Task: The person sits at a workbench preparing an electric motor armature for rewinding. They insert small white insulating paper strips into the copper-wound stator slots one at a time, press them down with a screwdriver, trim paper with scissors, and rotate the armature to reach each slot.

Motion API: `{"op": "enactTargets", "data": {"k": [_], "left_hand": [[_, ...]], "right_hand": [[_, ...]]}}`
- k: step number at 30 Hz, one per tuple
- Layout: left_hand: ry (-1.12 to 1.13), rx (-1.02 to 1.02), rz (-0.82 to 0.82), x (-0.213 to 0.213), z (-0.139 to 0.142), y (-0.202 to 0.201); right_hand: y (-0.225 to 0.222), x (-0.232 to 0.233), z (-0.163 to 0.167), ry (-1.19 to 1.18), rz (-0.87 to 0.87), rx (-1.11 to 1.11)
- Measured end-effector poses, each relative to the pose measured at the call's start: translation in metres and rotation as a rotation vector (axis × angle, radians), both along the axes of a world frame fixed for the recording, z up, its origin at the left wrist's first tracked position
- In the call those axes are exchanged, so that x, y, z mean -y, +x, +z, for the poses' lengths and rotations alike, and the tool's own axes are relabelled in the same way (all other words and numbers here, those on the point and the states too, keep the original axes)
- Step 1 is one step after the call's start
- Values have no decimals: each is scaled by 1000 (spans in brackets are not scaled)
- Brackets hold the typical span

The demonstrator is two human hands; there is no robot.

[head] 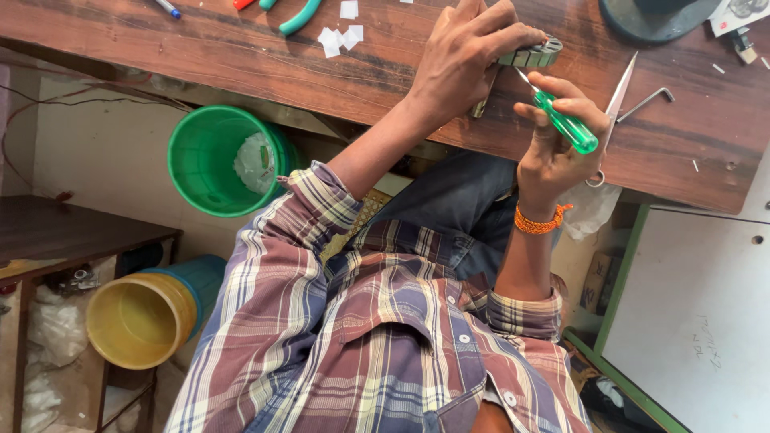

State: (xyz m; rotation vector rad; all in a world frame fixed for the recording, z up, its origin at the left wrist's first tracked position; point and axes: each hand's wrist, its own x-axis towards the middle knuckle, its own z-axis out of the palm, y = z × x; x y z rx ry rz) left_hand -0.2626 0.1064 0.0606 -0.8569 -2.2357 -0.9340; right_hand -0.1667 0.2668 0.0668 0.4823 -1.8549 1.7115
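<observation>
- Green and translucent, the handle of a small screwdriver [566, 124] sat pinched in the right hand [553, 152], fingers closed around it, its thin metal shaft angled up toward the workpiece.
- The workpiece was a small grey metal part [531, 56], ring-like with ridged segments as far as could be told. It lay on the wooden bench [241, 56] near its front edge, under the fingertips of the left hand.
- The left hand [465, 60] was curled over the part, pressing and gripping it against the bench top; how much of it the palm covered could not be seen.
- The screwdriver tip met the part at its near side; the exact contact point was too small to make out.
- Judgement: the step in hand appeared to be working a screw or a seam on the part, with the left hand steadying it.
- Judgement: the next move would call for a firm hold by the left hand and a tip kept seated, since a slip would send the blade toward the fingers.
- Beside the right hand lay open scissors [618, 100] and a hex key [648, 103], both on the bench and apart from the part.
- Green-handled pliers [298, 18] and white paper scraps [338, 36] lay farther left.
- Below the bench stood a green bucket [210, 160] and a yellow bucket [138, 319].
</observation>
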Motion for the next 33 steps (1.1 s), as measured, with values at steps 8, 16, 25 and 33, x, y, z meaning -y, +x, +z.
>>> {"op": "enactTargets", "data": {"k": [8,16,25,33], "left_hand": [[-6,17,3,-1,1,0],[18,28,-14,-1,4,1],[-5,30,0,-2,3,0],[14,4,-14,-2,1,-1]], "right_hand": [[2,3,-5,-85,-33,31],[2,6,-3,-118,-61,40],[-7,11,15,56,-31,47],[-10,-4,14,184,49,34]]}}
